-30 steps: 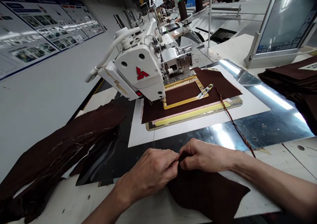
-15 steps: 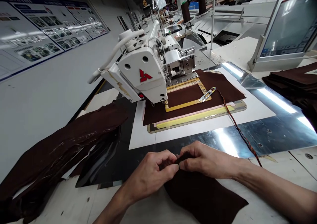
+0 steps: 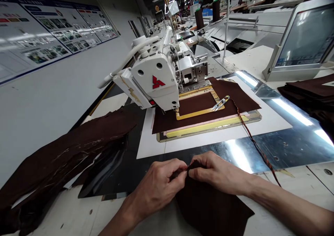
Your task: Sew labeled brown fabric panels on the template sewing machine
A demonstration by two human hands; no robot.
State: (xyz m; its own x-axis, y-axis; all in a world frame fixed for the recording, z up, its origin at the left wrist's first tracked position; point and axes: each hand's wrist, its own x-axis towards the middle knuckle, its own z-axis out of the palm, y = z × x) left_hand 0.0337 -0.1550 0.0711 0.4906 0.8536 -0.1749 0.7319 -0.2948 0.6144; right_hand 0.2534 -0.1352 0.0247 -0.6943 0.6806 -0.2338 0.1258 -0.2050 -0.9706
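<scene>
A dark brown fabric piece (image 3: 212,204) hangs from my fingers over the table's front edge area, its lower part reaching the bottom of the view. My right hand (image 3: 212,168) pinches its upper edge between thumb and fingers. Close against it, my left hand (image 3: 163,180) has thumb and forefinger pressed together at the same edge; the exact bit between these fingertips is hidden. Beyond both hands, a yellow frame (image 3: 200,115) lies on another brown fabric panel (image 3: 240,95) under the white sewing machine (image 3: 155,78). Thread snips (image 3: 220,103) with a braided cord rest on the frame's right side.
A heap of brown fabric pieces (image 3: 78,138) lies at left, partly on a dark sheet. More stacked brown fabric (image 3: 310,90) sits at right, below a screen (image 3: 304,38). White paper (image 3: 276,121) lies beneath the clamp plate. Thread cones (image 3: 199,19) stand behind.
The view has shifted slightly, so the machine appears a little lower and further right. Both hands stay at the fabric's edge, and its hanging lower corner has swung a little left.
</scene>
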